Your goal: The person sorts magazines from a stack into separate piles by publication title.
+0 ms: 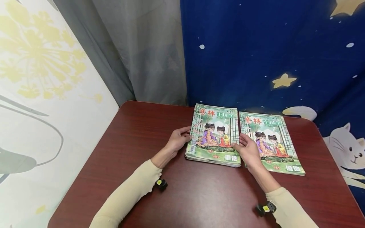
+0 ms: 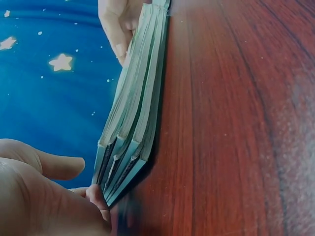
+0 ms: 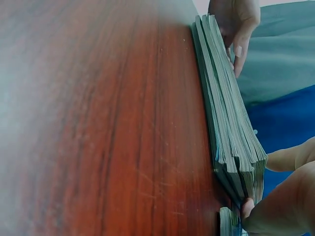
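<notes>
A stack of several matching magazines point(image 1: 214, 136) with green illustrated covers lies near the table's far side, spines and page edges showing in both wrist views. At its left side is my left hand point(image 1: 178, 139), fingertips touching the edge; the thumb point(image 2: 64, 167) stands straight and slightly apart from the stack in the left wrist view. My right hand point(image 1: 248, 152) grips the stack's right edge, thumb on the top cover and fingers at the side. Another magazine point(image 1: 272, 145) with the same cover lies flat just right of the stack, partly behind the right hand.
The dark red table point(image 1: 194, 196) ends at a grey curtain point(image 1: 154, 57) and a blue starry curtain point(image 1: 242, 63). On the left stands a white patterned panel point(image 1: 71, 120). Black straps with small devices point(image 1: 161, 184) sit at both wrists.
</notes>
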Demonstrator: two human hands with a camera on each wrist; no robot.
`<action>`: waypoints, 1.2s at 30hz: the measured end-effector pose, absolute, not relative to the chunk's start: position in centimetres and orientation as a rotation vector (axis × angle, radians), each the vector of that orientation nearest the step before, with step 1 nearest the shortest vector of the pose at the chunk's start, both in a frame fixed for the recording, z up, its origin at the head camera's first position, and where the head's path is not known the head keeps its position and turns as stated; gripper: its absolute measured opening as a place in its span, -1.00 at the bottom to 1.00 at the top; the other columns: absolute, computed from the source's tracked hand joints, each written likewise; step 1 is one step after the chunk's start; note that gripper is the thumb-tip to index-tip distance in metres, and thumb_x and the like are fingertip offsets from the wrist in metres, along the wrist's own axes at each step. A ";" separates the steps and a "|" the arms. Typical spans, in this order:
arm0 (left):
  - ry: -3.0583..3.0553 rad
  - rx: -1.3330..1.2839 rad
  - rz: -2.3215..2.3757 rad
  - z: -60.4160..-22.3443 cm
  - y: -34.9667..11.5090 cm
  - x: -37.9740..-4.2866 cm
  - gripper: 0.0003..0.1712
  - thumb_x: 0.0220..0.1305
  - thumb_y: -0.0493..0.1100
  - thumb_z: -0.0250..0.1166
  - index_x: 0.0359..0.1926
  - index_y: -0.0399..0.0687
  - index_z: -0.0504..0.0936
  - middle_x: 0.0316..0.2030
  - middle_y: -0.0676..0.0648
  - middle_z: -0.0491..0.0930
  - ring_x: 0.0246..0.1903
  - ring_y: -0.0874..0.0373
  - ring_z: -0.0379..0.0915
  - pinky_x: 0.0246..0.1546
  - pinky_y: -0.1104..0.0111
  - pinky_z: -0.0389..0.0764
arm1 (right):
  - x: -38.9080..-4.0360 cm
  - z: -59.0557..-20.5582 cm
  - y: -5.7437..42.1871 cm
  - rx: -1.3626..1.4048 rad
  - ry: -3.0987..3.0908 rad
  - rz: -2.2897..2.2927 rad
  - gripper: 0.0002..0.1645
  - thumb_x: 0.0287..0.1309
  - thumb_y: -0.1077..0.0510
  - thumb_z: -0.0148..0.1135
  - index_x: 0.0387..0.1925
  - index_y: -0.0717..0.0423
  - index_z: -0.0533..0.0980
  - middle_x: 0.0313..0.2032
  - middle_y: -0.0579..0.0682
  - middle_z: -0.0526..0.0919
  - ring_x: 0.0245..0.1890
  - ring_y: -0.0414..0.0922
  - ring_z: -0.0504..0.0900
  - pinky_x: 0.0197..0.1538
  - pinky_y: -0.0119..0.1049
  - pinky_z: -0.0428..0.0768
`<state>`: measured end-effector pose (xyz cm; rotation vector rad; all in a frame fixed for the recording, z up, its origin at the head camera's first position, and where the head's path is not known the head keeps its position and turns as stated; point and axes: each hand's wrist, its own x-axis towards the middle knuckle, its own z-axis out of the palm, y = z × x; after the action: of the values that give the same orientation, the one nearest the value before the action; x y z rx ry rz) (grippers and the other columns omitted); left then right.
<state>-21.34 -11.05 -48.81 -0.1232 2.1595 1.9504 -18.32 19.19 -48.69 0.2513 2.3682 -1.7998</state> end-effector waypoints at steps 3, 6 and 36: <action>2.170 -0.139 1.951 -49.0 -11.0 -21.4 -0.37 0.40 -0.42 0.30 0.47 -0.19 0.50 0.21 -0.25 0.59 0.04 0.12 0.51 -0.10 0.52 0.54 | -18.4 -48.7 19.1 0.232 2.389 -1.719 -0.04 0.46 0.23 0.24 0.67 0.29 -0.03 0.62 0.35 0.13 0.62 0.27 0.18 0.63 0.05 0.26; 2.182 -0.148 1.959 -49.0 -10.9 -21.4 -0.37 0.39 -0.43 0.30 0.45 -0.18 0.52 0.24 -0.25 0.58 0.02 0.12 0.51 -0.09 0.50 0.54 | -18.5 -48.7 19.1 0.215 2.417 -1.651 -0.02 0.46 0.20 0.24 0.68 0.28 -0.06 0.62 0.39 0.11 0.61 0.33 0.17 0.62 0.10 0.25; 2.240 0.013 1.949 -47.6 -8.2 -20.5 -0.21 0.27 -0.47 0.15 0.54 -0.10 0.39 0.43 -0.16 0.46 0.37 -0.05 0.35 0.18 0.23 0.46 | -17.7 -48.0 20.1 0.280 2.486 -1.768 -0.20 0.50 0.25 0.12 0.66 0.14 0.12 0.59 0.27 0.27 0.59 0.16 0.30 0.56 -0.01 0.37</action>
<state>-20.48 -8.16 -47.61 0.0129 2.2396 1.9487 -17.74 20.08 -48.00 0.2799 2.4859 -1.7675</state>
